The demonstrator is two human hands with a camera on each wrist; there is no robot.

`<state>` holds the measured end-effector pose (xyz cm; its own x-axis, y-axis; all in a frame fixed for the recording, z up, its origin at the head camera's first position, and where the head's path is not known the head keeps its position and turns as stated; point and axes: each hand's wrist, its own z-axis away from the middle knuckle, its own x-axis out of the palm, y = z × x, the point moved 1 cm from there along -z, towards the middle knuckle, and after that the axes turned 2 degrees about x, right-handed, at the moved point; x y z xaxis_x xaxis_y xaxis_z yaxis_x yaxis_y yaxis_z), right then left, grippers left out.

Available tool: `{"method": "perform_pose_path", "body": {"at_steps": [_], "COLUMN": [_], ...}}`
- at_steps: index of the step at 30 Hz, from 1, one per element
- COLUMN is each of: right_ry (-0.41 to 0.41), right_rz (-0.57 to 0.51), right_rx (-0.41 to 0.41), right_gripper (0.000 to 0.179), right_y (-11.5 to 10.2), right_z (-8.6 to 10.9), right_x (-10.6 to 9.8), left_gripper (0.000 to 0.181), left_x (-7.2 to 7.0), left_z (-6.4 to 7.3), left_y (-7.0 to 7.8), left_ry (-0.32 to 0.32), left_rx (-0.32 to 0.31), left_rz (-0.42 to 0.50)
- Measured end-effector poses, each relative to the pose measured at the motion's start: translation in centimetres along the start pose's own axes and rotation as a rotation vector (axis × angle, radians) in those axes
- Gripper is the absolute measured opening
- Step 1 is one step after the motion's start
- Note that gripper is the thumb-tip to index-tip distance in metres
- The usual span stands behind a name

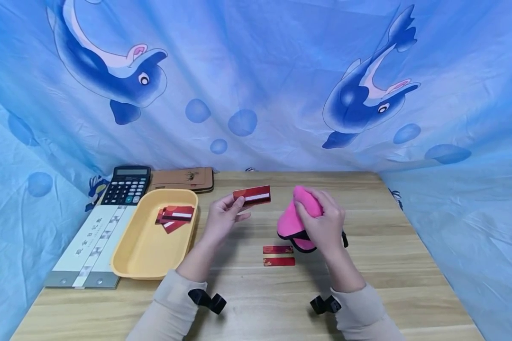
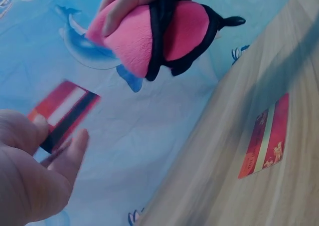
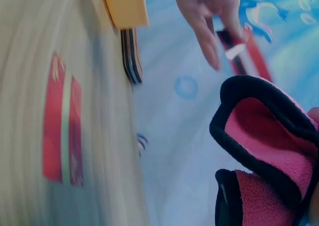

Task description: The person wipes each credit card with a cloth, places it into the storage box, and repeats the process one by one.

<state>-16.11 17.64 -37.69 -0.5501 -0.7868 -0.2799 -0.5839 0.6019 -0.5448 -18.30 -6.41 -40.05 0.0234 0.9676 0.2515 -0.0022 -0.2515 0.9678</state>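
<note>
In the head view my left hand (image 1: 222, 219) pinches a red bank card (image 1: 253, 194) between thumb and fingers, above the table. The left wrist view shows the card's white strip and dark magnetic stripe. My right hand (image 1: 327, 221) grips a folded pink cleaning cloth (image 1: 289, 221) with black edging, a little to the right of that card. A second red card (image 1: 278, 261), crossed by a pale gold band, lies flat on the table below and between the hands. From the right wrist camera, the pink cloth (image 3: 269, 151) hangs in soft folds, apart from the held card.
At the left stands a yellow tray (image 1: 147, 251) with several red cards (image 1: 176, 217) inside. Beside it lies a white and grey book (image 1: 89, 241), with a black calculator (image 1: 127, 184) at its top end. A brown wallet (image 1: 181, 179) is behind the tray. A blue dolphin-print curtain (image 1: 256, 85) backs the table.
</note>
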Motion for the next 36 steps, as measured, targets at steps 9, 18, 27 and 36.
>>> {"method": "perform_pose_path", "body": {"at_steps": [9,18,27,36], "right_ry": [-0.102,-0.072,-0.137,-0.083], "right_rz": [-0.038,0.181,0.068,0.097], "right_rx": [-0.042,-0.076,-0.068,-0.104], "right_gripper": [0.031,0.032,0.032,0.032], "right_y": [-2.0,-2.9,-4.8,-4.1], "right_z": [0.6,1.2,2.2,1.5], "right_x": [2.6,4.7,5.8,4.5], "left_gripper": [0.035,0.036,0.053,0.038], "left_x": [1.1,2.6,3.2,2.7], "left_z": [0.1,0.7,1.3,1.4], "left_y": [-0.7,-0.6,-0.9,-0.3], "left_ry": [-0.131,-0.255,-0.301,-0.274], "left_rx": [-0.032,0.046,0.033,0.077], "left_rz": [0.107,-0.005,0.016,-0.007]}}
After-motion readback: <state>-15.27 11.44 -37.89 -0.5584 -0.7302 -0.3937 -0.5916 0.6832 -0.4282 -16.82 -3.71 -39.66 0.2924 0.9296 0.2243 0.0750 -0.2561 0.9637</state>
